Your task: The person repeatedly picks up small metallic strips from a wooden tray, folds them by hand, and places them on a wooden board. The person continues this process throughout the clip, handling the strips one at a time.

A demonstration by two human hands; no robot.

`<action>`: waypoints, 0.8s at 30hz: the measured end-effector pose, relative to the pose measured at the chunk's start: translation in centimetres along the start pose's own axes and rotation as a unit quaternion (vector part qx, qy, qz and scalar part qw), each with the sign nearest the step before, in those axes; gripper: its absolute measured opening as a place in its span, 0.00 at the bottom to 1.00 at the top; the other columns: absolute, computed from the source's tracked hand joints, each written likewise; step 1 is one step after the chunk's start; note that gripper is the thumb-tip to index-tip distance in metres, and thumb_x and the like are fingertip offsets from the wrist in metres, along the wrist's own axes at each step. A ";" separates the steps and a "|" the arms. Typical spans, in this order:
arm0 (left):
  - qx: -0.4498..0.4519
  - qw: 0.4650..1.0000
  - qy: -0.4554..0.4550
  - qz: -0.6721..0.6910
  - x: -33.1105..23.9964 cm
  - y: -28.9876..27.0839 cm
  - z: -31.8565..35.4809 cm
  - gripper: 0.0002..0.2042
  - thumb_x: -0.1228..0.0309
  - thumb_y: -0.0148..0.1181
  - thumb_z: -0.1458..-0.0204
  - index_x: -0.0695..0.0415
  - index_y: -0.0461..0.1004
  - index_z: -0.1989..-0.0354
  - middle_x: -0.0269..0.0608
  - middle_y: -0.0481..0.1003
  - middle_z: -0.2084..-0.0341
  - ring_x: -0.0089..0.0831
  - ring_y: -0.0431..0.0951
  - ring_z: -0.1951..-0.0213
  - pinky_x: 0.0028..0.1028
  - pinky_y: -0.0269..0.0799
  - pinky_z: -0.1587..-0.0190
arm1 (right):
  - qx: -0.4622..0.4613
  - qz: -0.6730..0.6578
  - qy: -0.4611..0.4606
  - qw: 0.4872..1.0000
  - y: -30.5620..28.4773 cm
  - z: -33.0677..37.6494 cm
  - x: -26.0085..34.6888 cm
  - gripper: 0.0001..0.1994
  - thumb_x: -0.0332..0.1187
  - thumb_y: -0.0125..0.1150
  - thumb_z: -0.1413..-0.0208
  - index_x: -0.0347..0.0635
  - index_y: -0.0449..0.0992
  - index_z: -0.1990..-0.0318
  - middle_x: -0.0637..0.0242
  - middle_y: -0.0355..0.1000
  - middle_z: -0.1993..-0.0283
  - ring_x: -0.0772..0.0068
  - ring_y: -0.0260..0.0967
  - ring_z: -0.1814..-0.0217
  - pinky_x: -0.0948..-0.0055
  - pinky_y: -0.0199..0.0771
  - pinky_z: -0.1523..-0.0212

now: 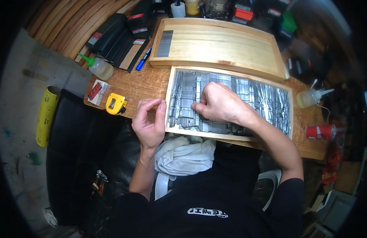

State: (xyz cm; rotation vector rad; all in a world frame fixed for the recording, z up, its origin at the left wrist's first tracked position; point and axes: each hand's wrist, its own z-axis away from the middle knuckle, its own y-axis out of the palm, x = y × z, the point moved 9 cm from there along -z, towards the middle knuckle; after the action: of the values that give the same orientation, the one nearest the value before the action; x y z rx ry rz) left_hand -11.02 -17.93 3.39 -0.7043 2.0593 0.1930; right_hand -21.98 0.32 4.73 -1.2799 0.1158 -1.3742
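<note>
A shallow wooden tray (pixel 289 115) in front of me holds many thin, shiny grey metal-looking strips (pixel 267 99) in packed rows. Over its middle-left part is my right hand (pixel 223 102), fingers curled and thumb pressed in against them, down at the strips. Whether it grips one is hidden. Just outside the tray's left edge, my left hand (pixel 148 123) is raised with its fingers bent towards the thumb. Anything between those fingertips is too small to make out. Behind stands a second wooden tray (pixel 219 45), with a few grey strips (pixel 164 43) lined up at its left end.
Left on the wooden table lie a yellow tape measure (pixel 116 104), a small red item (pixel 96 92), a green-capped squeeze bottle (pixel 100 68) and a blue marker (pixel 143 59). At right stand another squeeze bottle (pixel 308 98) and a red can (pixel 321 131). White cloth (pixel 187 156) covers my lap.
</note>
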 end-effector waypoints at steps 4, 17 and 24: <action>0.002 0.999 -0.036 0.012 0.3 -0.2 0.6 0.08 0.82 0.69 0.42 0.67 0.80 0.56 0.43 0.79 0.61 0.28 0.80 0.59 0.25 0.76 0.54 | -0.008 -0.023 0.023 0.999 0.5 -0.1 -0.3 0.16 0.33 0.65 0.41 0.25 0.82 0.75 0.47 0.78 0.79 0.53 0.81 0.75 0.56 0.85 0.64; 0.144 0.914 -0.277 0.259 -1.0 6.6 -3.9 0.14 0.75 0.66 0.36 0.71 0.77 0.47 0.54 0.84 0.57 0.26 0.86 0.62 0.21 0.84 0.64 | -0.215 0.142 -0.229 0.939 -2.4 4.8 4.5 0.12 0.31 0.64 0.46 0.34 0.79 0.78 0.50 0.73 0.84 0.51 0.77 0.82 0.59 0.81 0.74; 0.105 0.868 -0.293 0.386 0.4 7.1 -3.5 0.08 0.76 0.62 0.34 0.68 0.77 0.51 0.55 0.84 0.59 0.35 0.88 0.59 0.27 0.90 0.58 | -0.229 0.069 -0.268 0.933 -3.5 6.8 4.1 0.09 0.29 0.70 0.40 0.32 0.77 0.61 0.52 0.81 0.68 0.65 0.84 0.66 0.70 0.84 0.64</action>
State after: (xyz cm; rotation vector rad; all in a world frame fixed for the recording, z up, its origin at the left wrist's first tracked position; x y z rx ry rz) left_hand -17.67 -13.64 4.12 0.3321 1.6180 0.5495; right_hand -18.20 2.27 12.23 -1.9608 0.1501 -0.8584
